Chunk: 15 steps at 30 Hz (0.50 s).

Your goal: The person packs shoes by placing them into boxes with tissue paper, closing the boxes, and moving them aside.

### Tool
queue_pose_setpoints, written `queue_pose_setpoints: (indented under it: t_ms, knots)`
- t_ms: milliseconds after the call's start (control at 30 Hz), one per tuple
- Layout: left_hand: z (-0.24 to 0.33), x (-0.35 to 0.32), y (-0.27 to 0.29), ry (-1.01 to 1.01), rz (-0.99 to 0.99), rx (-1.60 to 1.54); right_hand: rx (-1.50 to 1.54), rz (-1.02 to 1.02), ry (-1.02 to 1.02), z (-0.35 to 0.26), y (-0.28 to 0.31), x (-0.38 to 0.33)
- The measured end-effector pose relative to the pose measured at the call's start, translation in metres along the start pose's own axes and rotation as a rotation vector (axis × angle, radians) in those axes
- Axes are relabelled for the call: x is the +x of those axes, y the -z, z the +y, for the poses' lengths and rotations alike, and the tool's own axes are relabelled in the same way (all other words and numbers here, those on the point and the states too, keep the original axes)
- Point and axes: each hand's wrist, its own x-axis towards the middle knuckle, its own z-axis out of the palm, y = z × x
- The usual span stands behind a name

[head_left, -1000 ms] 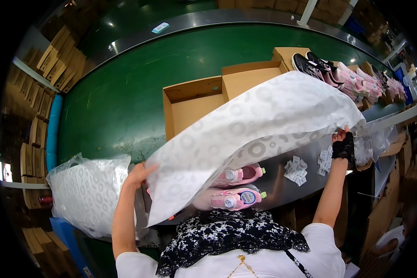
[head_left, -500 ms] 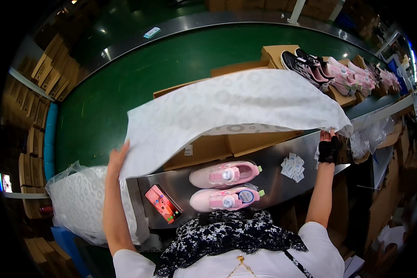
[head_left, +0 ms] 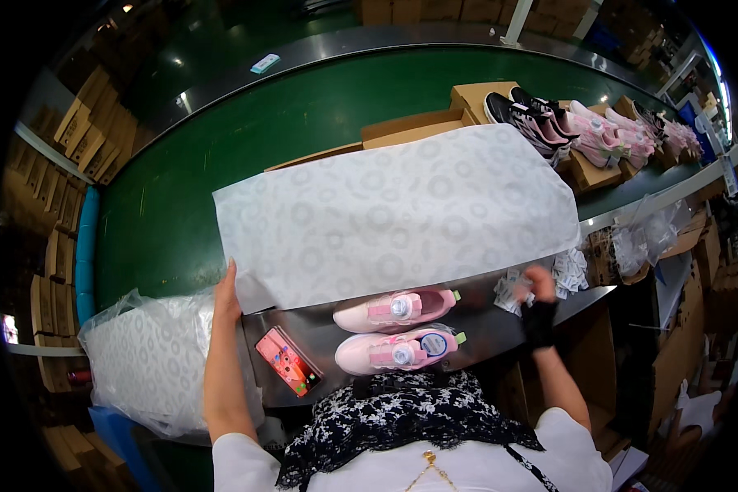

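Beside small white sachets point(head_left: 508, 292) is the right hand point(head_left: 541, 293), left hand point(head_left: 227, 295) at grey-patterned white paper point(head_left: 402, 215); fingers' grip unclear.

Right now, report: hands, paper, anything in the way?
Left fingers at left edge of paper, grip unclear; right fingers, blurred, by packets. Paper spread over boxes, mostly hiding them. Pink shoes and phone along its near side.

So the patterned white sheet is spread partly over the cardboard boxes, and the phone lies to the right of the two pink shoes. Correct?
No: the phone lies to the left of the two pink shoes, as the head view shows. The patterned white sheet is indeed spread partly over the cardboard boxes.
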Motion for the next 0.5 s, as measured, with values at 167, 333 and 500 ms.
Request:
queue_pose_setpoints:
  t_ms: [167,333,500]
  knots:
    - [-0.059,0.040,-0.018,0.139,-0.161,-0.192,-0.332,-0.578,0.938,-0.042,-0.061,-0.084]
    - [-0.028,0.027,-0.057,-0.072,0.078,0.101,-0.251,-0.653,0.937,-0.069,-0.082,-0.058]
    - [-0.017,0.094,0.087,-0.567,0.571,0.291,0.068,-0.783,0.605,-0.136,-0.091,-0.012]
